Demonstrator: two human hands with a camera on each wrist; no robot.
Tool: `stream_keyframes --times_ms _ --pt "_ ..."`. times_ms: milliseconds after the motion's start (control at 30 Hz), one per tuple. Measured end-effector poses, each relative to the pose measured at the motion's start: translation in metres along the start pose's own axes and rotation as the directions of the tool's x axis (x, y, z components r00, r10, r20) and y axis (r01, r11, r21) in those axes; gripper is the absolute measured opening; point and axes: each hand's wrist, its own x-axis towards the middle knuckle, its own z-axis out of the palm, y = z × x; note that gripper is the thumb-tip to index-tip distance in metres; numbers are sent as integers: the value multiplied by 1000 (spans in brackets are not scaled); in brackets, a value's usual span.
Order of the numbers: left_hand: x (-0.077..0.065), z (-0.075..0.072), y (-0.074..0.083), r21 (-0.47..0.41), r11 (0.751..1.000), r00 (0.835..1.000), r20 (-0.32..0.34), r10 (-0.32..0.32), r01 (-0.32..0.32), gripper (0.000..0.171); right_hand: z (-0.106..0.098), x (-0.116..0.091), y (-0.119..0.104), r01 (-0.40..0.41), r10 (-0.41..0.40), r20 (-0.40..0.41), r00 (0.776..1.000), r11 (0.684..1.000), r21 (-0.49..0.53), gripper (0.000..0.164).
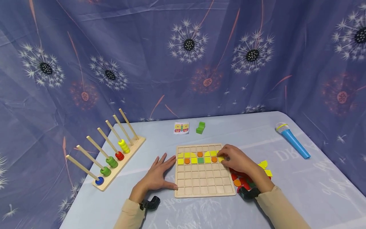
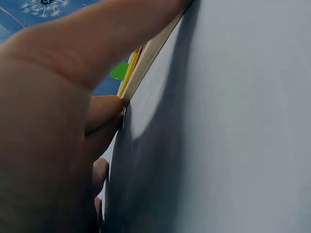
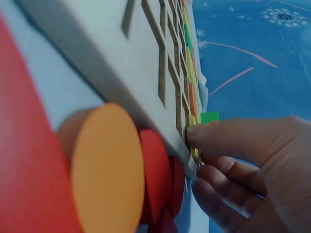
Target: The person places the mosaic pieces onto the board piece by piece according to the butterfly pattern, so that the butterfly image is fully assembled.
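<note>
A square wooden grid board [image 1: 204, 182] lies on the table, its two upper filled rows holding yellow tiles [image 1: 194, 160], orange discs [image 1: 187, 161] and a green square [image 1: 200, 160]. With fingers spread, my left hand [image 1: 156, 175] rests at the board's left side, thumb and index fingertip at its edge. My right hand [image 1: 236, 158] is over the board's upper right edge, thumb and curled fingers pinching a yellow tile [image 3: 196, 154] at the row's end. Part of that tile is hidden by the fingers.
Loose red, orange and yellow pieces [image 1: 237, 182] lie under my right forearm. A wooden peg counter with coloured beads [image 1: 118, 168] stands left. Behind the board are a butterfly picture card [image 1: 181, 128] and a green block [image 1: 200, 128]. A blue toy microphone [image 1: 295, 143] lies at right.
</note>
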Motion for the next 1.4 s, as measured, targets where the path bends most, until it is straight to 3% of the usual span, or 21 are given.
stream_keyframes --times_ms 167,367,600,1133,1400 --pt "-5 2 5 1 1000 1000 2 -31 31 117 -2 -3 1 -30 30 -4 1000 999 -26 25" --pt "-4 2 13 16 999 999 -5 -46 46 115 -15 -20 16 -112 112 -24 993 994 -9 30" --pt "-2 4 16 63 996 998 -21 -62 63 116 -24 -39 30 -204 202 31 979 978 52 35" --pt "-2 9 13 54 998 997 -82 -9 14 114 -44 -76 63 -273 274 -4 962 960 68 40" --pt "-1 9 12 45 999 998 -67 -23 26 115 -64 -102 76 -216 211 60 976 969 119 52"
